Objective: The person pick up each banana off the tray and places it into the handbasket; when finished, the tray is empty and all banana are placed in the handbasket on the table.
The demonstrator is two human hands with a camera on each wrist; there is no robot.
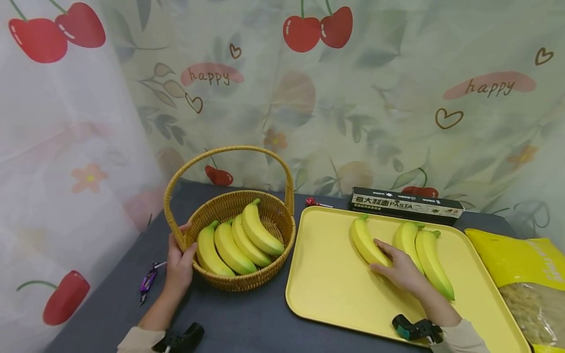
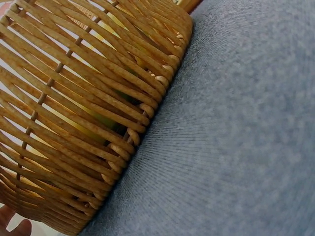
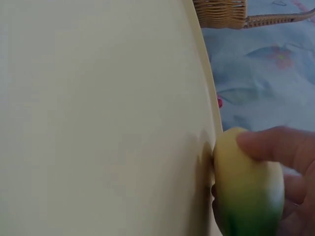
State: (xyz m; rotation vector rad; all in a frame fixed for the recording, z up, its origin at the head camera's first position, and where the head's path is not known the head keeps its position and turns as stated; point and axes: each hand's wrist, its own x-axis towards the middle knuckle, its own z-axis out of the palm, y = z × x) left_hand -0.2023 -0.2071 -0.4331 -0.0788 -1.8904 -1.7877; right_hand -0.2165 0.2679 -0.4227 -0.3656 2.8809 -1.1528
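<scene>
My left hand (image 1: 180,264) grips the wicker basket (image 1: 253,280) at its left rim, by the base of the tall handle, thumb on the near side. Several yellow bananas (image 1: 229,249) lie side by side inside the basket. In the left wrist view the woven wall (image 2: 74,98) fills the left side. Over the yellow tray (image 1: 326,294), my right hand (image 1: 403,269) holds a banana (image 1: 365,240) between thumb and fingers. The right wrist view shows its green-tipped end (image 3: 248,187) close over the tray. Two more bananas (image 1: 434,260) rest on the tray, partly behind the right hand.
A black pasta box (image 1: 406,205) stands behind the tray, and a yellow bag (image 1: 525,264) lies along its right side. A red lollipop (image 1: 312,202) sits between basket and box. A purple-wrapped candy (image 1: 149,283) lies left of the basket. A printed curtain hangs behind.
</scene>
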